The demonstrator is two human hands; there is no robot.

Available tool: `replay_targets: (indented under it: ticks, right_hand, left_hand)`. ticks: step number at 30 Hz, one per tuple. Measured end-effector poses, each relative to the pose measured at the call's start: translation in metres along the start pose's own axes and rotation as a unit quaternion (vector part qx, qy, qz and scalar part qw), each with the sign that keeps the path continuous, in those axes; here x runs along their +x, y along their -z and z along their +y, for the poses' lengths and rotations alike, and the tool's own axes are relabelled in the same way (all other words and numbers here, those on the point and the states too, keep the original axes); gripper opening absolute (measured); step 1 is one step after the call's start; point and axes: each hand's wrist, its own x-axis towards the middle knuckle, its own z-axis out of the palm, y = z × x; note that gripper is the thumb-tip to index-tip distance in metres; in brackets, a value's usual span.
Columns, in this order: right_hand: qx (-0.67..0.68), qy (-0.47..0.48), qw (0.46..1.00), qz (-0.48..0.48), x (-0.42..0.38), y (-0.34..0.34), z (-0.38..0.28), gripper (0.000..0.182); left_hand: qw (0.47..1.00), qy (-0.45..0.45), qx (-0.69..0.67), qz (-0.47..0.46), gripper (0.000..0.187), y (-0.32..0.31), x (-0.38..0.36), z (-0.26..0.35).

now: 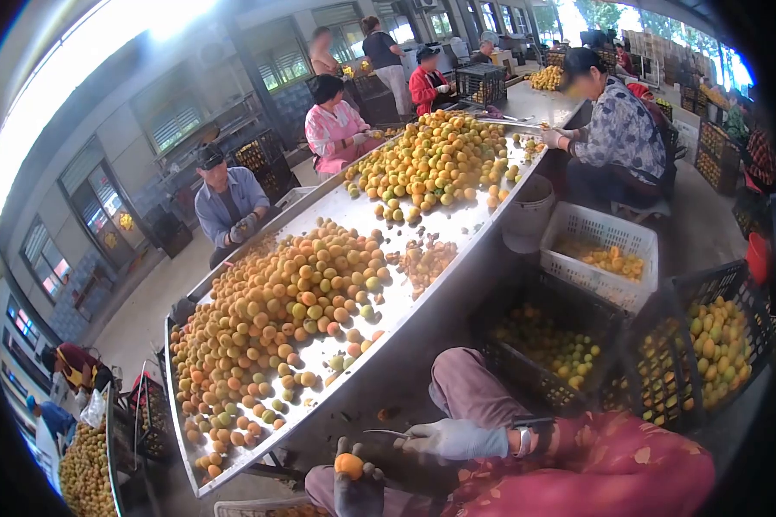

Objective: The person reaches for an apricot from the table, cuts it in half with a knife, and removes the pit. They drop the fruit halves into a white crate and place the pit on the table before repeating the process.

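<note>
My left hand (pixel 359 495), in a dark grey glove, is curled around an orange apricot (pixel 349 466) low in the view. Up and to the right of it, my right hand (pixel 453 439), in a pale glove, grips a small knife (pixel 386 432) whose thin blade points left toward the apricot. Blade and apricot are apart. Both hands are over my lap, beside the metal table (pixel 366 358). On the table lies a large heap of apricots (pixel 276 302), and to its right a small pile of apricot pieces (pixel 427 263).
A second apricot heap (pixel 440 159) covers the far table. Right of the table stand a white basket (pixel 599 258) with apricot pieces, a bucket (pixel 528 215) and a black crate (pixel 716 345) of yellow-green fruit. Several other people, such as a person in blue (pixel 228 198), sit around the table.
</note>
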Motion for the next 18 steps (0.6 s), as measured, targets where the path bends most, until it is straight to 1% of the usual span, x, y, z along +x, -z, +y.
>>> replay_targets:
  ticks: [1, 3, 4, 5, 6, 7, 9, 10, 12, 13, 15, 16, 18]
  right_hand:
    - [0.017, 0.011, 1.000, -0.005, 0.001, -0.001, 0.003, 0.049]
    - [0.018, 0.026, 0.999, -0.001, 0.005, -0.003, 0.012, 0.049]
    - [0.019, 0.043, 0.999, -0.006, 0.005, -0.004, 0.012, 0.048]
    - [0.011, 0.027, 0.999, -0.019, 0.002, -0.002, 0.008, 0.048]
    - [0.013, 0.026, 0.999, -0.015, 0.000, -0.001, 0.005, 0.048]
    - [0.003, 0.018, 1.000, -0.015, -0.003, -0.001, 0.002, 0.047]
    - [-0.006, 0.009, 1.000, -0.011, -0.006, -0.001, -0.001, 0.047]
    - [-0.005, 0.008, 1.000, -0.012, -0.007, 0.000, -0.002, 0.047]
    - [-0.004, 0.007, 1.000, -0.012, -0.008, 0.000, -0.002, 0.046]
    - [-0.019, 0.012, 1.000, -0.012, -0.008, 0.000, -0.003, 0.046]
    - [-0.034, 0.016, 0.999, -0.012, -0.010, 0.000, -0.004, 0.046]
    - [-0.049, 0.028, 0.998, -0.019, -0.011, 0.001, -0.005, 0.046]
    - [-0.065, 0.041, 0.997, -0.027, -0.010, 0.000, -0.004, 0.047]
  left_hand:
    - [1.000, 0.004, -0.001, -0.002, 0.068, 0.011, 0.002, 0.000]
    - [0.982, 0.061, -0.172, -0.053, 0.083, 0.049, 0.007, -0.006]
    - [0.981, 0.067, -0.173, -0.056, 0.083, 0.061, 0.006, -0.008]
    - [0.999, 0.021, -0.038, -0.010, 0.081, 0.072, 0.004, -0.010]
    - [0.994, -0.027, 0.097, 0.035, 0.079, 0.067, 0.004, -0.009]
    - [0.994, -0.025, 0.098, 0.033, 0.079, 0.062, 0.003, -0.010]
    - [0.999, -0.010, 0.029, 0.031, 0.076, 0.046, -0.003, -0.013]
    - [0.999, -0.008, 0.029, 0.030, 0.076, 0.044, -0.004, -0.014]
    - [0.984, -0.045, 0.125, 0.119, 0.075, 0.040, -0.005, -0.016]
    - [0.984, -0.044, 0.124, 0.118, 0.075, 0.036, -0.007, -0.017]
    - [0.980, -0.048, 0.106, 0.160, 0.075, 0.030, -0.009, -0.018]
    - [0.980, -0.048, 0.106, 0.159, 0.075, 0.032, -0.008, -0.018]
    - [0.990, -0.035, 0.096, 0.100, 0.076, 0.036, -0.006, -0.016]
